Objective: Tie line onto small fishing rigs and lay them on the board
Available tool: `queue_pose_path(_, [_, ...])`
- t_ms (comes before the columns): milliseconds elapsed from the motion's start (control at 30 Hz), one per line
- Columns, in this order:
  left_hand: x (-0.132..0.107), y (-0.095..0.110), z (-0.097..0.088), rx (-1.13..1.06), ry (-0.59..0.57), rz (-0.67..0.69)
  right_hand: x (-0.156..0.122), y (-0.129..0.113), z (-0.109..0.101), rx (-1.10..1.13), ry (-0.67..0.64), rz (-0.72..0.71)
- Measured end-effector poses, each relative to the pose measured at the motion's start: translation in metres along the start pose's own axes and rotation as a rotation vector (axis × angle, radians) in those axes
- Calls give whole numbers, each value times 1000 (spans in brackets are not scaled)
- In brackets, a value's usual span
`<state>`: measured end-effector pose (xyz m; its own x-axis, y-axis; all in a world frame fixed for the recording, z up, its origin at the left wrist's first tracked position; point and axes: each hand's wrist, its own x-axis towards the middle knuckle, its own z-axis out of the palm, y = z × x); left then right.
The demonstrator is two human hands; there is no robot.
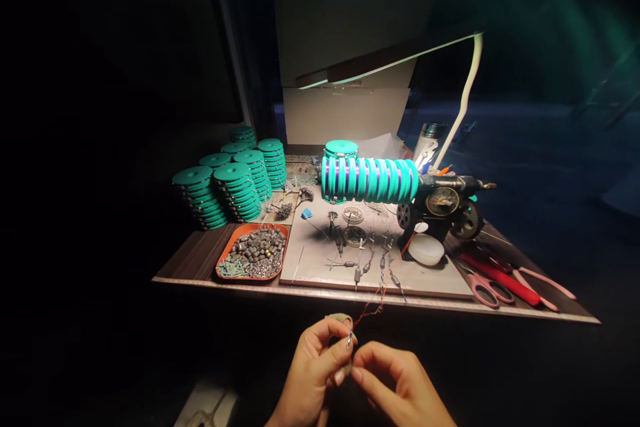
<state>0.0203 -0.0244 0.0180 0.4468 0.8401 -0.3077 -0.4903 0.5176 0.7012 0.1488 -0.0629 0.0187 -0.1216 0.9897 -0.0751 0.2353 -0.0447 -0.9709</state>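
My left hand (320,353) is in front of the table's near edge, thumb and forefinger pinched on a small shiny metal piece (349,340) with a bit of blue at its top. Tan wrapping shows on its fingers. From this pinch a thin red cord (367,313) runs up to the table edge. Close on the right, my right hand (395,377) has its thumb and forefinger pressed together beside the left fingers; whatever they hold is too fine to make out. Small grey sinkers on short lines (357,273) lie on the pale board (310,260) beyond.
Teal spools (193,190) stand stacked at the left, behind an orange tray (219,270) of metal parts. A winding machine (443,203) carries a row of teal spools (370,180) under a lamp (470,73). Pink-handled scissors (485,290) and red-handled pliers (515,283) lie at the right.
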Motion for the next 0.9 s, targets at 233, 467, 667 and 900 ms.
queue_pose_path(233, [2,-3,-3,-22,-35,30,5,5,-3,3,-86,-40])
queue_pose_path(467, [1,0,-1,126,53,64,8,4,-18,-712,160,-528])
queue_pose_path(667, [2,5,4,189,39,6,33,-14,-33,-1071,387,-829])
queue_pose_path(900, [-1,17,11,123,99,-48,41,-16,-35,-989,286,-786])
